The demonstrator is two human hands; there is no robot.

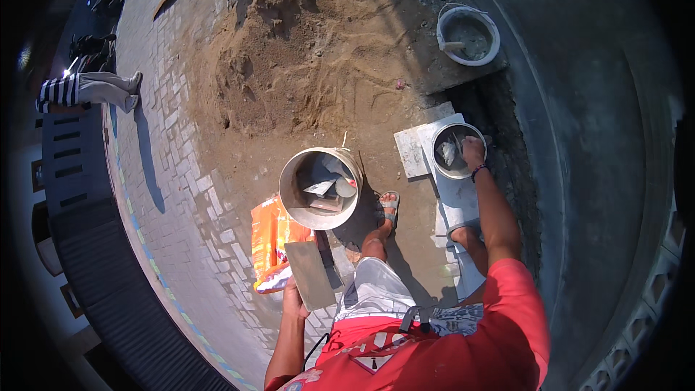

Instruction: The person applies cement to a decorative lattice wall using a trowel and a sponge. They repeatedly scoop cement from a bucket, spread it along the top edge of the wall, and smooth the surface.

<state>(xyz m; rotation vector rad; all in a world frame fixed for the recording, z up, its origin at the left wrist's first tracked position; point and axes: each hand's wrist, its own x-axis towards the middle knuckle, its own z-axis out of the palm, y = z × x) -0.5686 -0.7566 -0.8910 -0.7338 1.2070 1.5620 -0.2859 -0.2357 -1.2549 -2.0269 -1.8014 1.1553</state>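
Note:
My left hand [295, 300] grips a flat rectangular grey-brown board [310, 275] from its near left edge, close to my left leg. Leaning forward on the right, my right hand [473, 152] is closed at the rim of a small round bucket [436, 146]. It holds what looks like a trowel [449, 150], whose grey blade is down inside that bucket; the handle is hidden in my fist. Between my hands stands a larger pale bucket [289, 199], with trowel-like tools and a wooden block inside.
An orange-and-white sack [271, 235] lies left of the large bucket. Ahead rises a sand pile [289, 51]. A white bucket of grey mix [495, 43] stands far right, beside a trench [499, 123]. Pale slabs [413, 152] lie under the small bucket. A person [101, 89] stands far left.

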